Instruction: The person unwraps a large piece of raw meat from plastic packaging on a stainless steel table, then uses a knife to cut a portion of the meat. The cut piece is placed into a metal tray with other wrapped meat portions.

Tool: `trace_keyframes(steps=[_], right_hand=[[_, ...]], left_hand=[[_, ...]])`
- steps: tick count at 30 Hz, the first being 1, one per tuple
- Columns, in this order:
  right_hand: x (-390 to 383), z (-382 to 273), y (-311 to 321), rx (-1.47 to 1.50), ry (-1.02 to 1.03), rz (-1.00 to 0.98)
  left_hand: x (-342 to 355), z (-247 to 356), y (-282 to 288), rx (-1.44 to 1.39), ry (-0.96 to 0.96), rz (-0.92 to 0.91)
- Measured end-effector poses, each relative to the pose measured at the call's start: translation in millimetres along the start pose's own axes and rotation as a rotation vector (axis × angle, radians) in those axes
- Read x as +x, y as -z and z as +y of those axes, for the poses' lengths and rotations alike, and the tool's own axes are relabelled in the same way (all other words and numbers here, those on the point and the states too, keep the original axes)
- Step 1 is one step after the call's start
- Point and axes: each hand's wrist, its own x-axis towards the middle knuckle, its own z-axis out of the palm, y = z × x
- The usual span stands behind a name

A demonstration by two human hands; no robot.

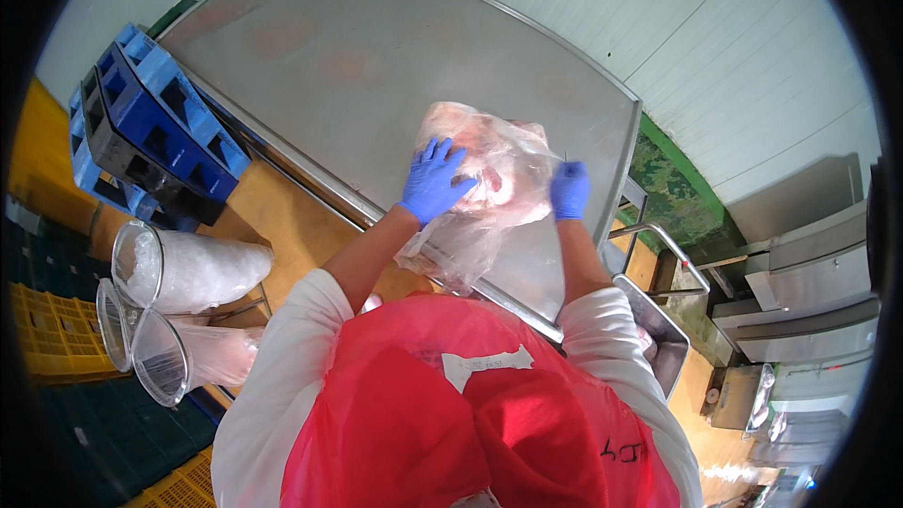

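A block of pale pink meat in clear plastic wrapping (503, 155) lies on the steel table (489, 47) in front of me. My left hand (435, 183), in a blue glove, rests on the left side of the wrapped meat with its fingers spread. At the right edge of the wrapping, my right hand (570, 190), also gloved in blue, is closed in a fist. A thin dark tip sticks up from this fist, but what it belongs to is hidden. Loose clear film (461, 249) hangs from the meat toward the table's near edge.
Blue and black pallets (160, 127) lean at the left. Hoops with clear bags (202, 273) stand below them, near yellow crates (56, 334). To the right are a metal cart handle (673, 249) and a steel tub (663, 320). A white panel wall (658, 9) borders the table.
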Motion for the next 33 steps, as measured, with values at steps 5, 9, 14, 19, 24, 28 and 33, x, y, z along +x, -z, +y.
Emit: trace_keyframes(steps=[5,9,14,19,24,28,33], right_hand=[[-13.5,106.1,102.4,0.844,-0.972,0.389],[-54.4,176.5,170.5,1.260,-1.184,0.399],[-78.6,115.4,181.0,1.177,-1.139,0.252],[-93.3,118.5,207.9,0.951,-1.275,0.499],[-133.9,146.5,214.2,1.077,-1.185,0.368],[-141.2,94.2,189.5,1.016,-1.155,0.143],[-186.8,71.0,155.1,0.406,-0.575,-0.149]], left_hand=[[13.5,12.1,-5.8,0.108,-0.007,0.029],[33.3,32.5,-12.9,0.191,-0.056,-0.211],[42.4,11.8,-14.4,0.314,-0.233,-0.276],[55.0,-17.0,-13.8,0.203,-0.200,-0.220],[66.7,-45.3,7.5,0.172,0.082,-0.316],[63.8,-6.0,1.8,0.082,-0.211,-0.196],[79.4,-34.5,-41.0,0.098,-0.242,-0.274]])
